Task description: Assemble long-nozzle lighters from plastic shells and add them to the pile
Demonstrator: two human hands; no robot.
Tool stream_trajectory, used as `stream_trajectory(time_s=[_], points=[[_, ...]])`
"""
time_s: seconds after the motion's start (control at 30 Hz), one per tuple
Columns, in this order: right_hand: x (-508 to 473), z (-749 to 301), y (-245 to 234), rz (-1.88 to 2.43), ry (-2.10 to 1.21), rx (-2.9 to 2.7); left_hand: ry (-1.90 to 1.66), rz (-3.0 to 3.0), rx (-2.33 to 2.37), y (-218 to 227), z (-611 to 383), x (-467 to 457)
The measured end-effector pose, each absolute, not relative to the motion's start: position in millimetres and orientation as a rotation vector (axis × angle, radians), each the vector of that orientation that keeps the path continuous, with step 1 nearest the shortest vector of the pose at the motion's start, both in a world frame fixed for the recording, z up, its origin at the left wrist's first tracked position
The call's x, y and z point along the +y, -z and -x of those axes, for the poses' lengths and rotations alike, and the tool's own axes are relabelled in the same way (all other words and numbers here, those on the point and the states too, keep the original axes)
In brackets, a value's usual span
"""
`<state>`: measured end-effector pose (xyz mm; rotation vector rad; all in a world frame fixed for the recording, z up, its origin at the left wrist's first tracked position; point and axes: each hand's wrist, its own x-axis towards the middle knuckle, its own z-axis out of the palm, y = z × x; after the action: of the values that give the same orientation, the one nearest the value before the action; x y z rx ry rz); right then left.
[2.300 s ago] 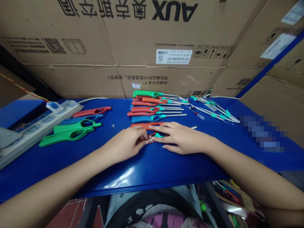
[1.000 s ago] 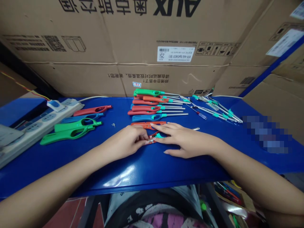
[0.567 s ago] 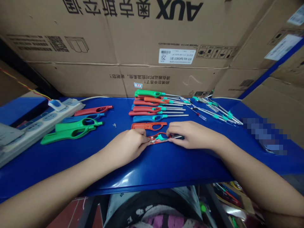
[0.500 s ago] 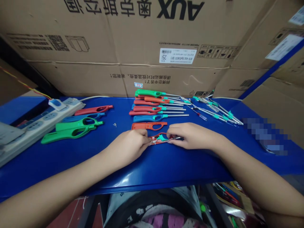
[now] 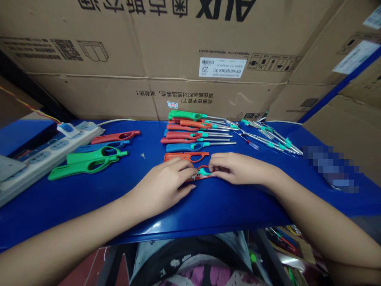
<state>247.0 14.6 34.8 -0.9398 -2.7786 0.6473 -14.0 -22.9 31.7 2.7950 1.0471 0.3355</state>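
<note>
Both my hands rest on the blue table over an opened orange lighter shell with a teal trigger. My left hand lies on its left end, fingers curled and pressing on it. My right hand pinches its right end, fingers closed around the part there. A second orange shell half lies flat just behind my hands.
A row of assembled long lighters in green, red, orange and blue lies behind. Metal tube parts with teal fittings sit at the back right. Empty green, blue and red shells and a white power strip are at the left. Cardboard boxes wall the back.
My right hand drew back from lying flat over the shell to pinching its right end. My left hand slid forward, covering more of the left end.
</note>
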Motion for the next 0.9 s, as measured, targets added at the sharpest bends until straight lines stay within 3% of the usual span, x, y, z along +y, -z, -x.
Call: stream_trajectory(time_s=[0.9], points=[[12, -242, -31, 0.981, -0.541, -2.755, -0.495, -2.750, 0.848, -6, 11, -14]])
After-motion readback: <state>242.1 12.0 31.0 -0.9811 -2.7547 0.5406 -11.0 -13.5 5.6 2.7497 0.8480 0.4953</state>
